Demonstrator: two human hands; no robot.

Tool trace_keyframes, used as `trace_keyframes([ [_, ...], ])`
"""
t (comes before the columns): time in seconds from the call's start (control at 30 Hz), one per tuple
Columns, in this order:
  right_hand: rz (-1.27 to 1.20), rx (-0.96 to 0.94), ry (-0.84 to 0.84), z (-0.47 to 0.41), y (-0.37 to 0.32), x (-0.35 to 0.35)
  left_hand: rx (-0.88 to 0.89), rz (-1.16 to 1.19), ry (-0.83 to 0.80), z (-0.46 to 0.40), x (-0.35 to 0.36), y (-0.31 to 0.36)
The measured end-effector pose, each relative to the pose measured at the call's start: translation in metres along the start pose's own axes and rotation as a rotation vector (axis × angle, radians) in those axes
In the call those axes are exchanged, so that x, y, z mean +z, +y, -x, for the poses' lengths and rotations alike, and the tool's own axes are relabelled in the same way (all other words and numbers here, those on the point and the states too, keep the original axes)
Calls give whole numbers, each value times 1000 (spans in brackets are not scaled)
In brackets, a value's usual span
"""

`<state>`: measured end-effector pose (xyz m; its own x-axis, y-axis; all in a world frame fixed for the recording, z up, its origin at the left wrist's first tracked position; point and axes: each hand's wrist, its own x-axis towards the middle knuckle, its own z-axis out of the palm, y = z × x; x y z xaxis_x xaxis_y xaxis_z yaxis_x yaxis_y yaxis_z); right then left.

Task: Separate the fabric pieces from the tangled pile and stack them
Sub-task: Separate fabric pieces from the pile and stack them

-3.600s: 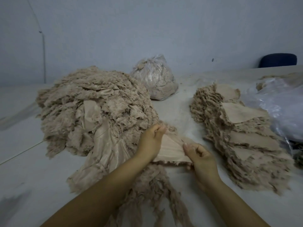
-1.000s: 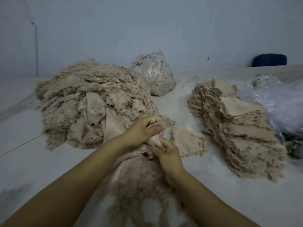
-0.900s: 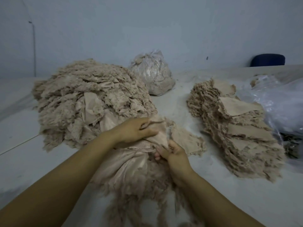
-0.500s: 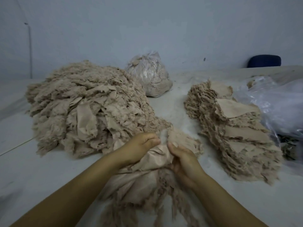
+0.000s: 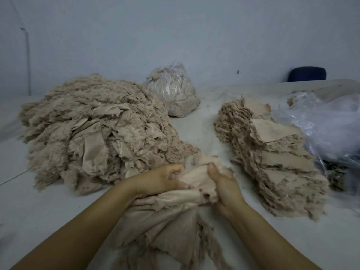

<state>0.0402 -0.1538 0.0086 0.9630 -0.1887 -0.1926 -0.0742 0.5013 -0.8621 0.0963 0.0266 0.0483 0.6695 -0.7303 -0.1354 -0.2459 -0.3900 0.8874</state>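
Note:
A big tangled pile [image 5: 93,131] of frayed beige fabric pieces fills the left of the table. On the right stands a leaning stack [image 5: 272,156] of separated pieces. Between them, near me, lies a bunch of fabric [image 5: 165,221] with ragged fringes hanging toward the table's front. My left hand [image 5: 161,180] grips the bunch from the left, fingers curled into the cloth. My right hand [image 5: 224,184] holds one pale piece [image 5: 196,176] at its top edge, thumb up against it.
A clear plastic bag [image 5: 173,92] stuffed with fabric stands at the back centre. Crumpled clear plastic [image 5: 327,129] lies at the right edge, behind the stack. A dark blue chair back [image 5: 306,74] shows beyond the grey table [image 5: 39,211].
Both hands have drawn the bunch nearer to me, away from the pile. They have closed together on one pale piece at the top of the bunch.

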Motion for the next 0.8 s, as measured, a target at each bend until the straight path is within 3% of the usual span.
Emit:
trace_keyframes([
  [0.1,0,-60,174,-5,-8,-15,-148,-150,-78,12,-11,-17],
  [0.17,107,-40,153,-4,-11,-21,-235,-205,-73,16,-15,-26],
  [0.23,219,-49,51,2,-9,-17,-196,-196,35,10,-10,-25],
  [0.3,265,-39,-72,9,-6,-10,-129,6,146,-2,1,-14],
  [0.4,275,28,-281,15,-6,-6,-133,393,142,-22,16,9],
  [0.47,379,28,-331,16,-9,-7,-154,449,191,-33,21,17],
  [0.63,454,-11,-275,14,-10,-19,-80,388,405,-48,29,18],
  [0.8,452,-182,-145,11,-8,-27,-84,392,595,-55,34,14],
])
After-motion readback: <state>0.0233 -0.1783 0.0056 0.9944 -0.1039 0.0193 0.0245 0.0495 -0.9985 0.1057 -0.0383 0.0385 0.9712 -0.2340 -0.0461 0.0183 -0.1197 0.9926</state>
